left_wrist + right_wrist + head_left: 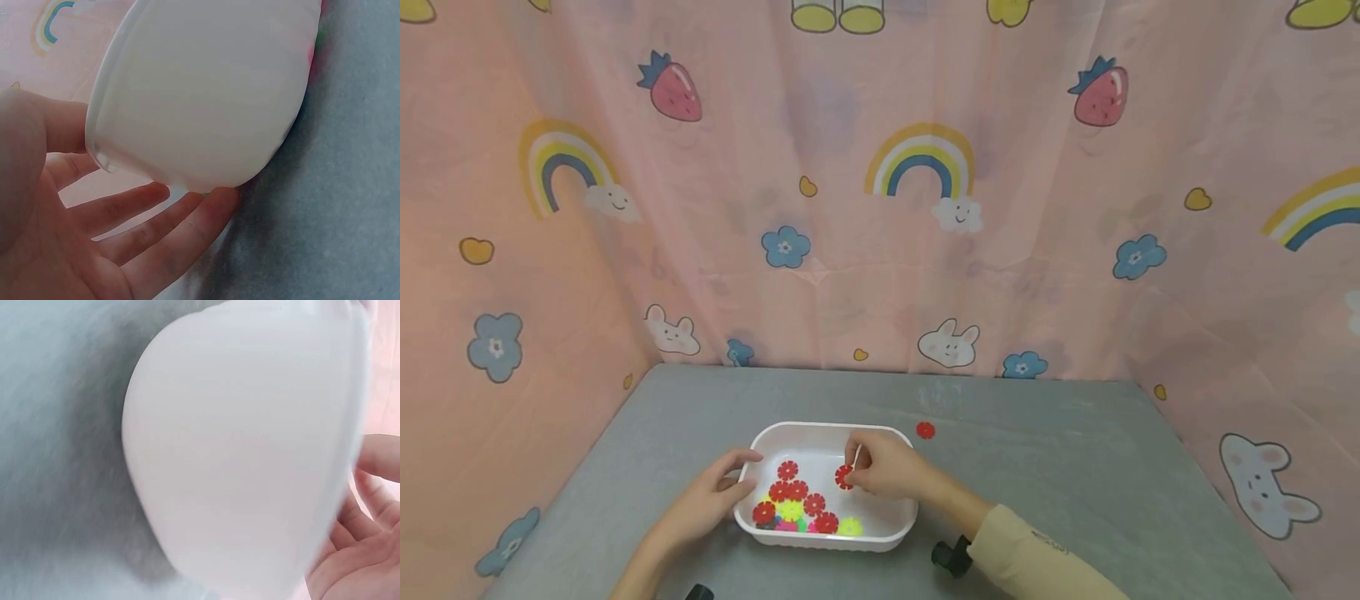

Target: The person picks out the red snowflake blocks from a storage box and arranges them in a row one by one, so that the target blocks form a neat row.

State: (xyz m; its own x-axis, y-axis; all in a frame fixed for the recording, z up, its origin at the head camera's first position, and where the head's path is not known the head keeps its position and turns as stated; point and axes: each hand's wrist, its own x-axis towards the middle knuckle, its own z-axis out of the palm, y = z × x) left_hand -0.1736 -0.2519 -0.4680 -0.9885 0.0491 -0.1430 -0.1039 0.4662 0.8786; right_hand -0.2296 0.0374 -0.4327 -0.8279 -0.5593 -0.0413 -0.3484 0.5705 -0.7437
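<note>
Eight red, notched, flower-shaped discs (926,430) can be counted: six in a single white, rounded-rectangular tray (827,542), one pinched in the right hand (886,468) and one on the grey surface (1060,475). At least two bright yellow, flower-shaped discs (850,527) show, plus one or more pink pieces (786,526) (the green and dark ones overlap too much to count). Two hands are in view, the left hand (703,493) being the other. The pink printed curtain (880,283) bears two strawberries, three rainbows, three rabbit faces and six blue flowers.
</note>
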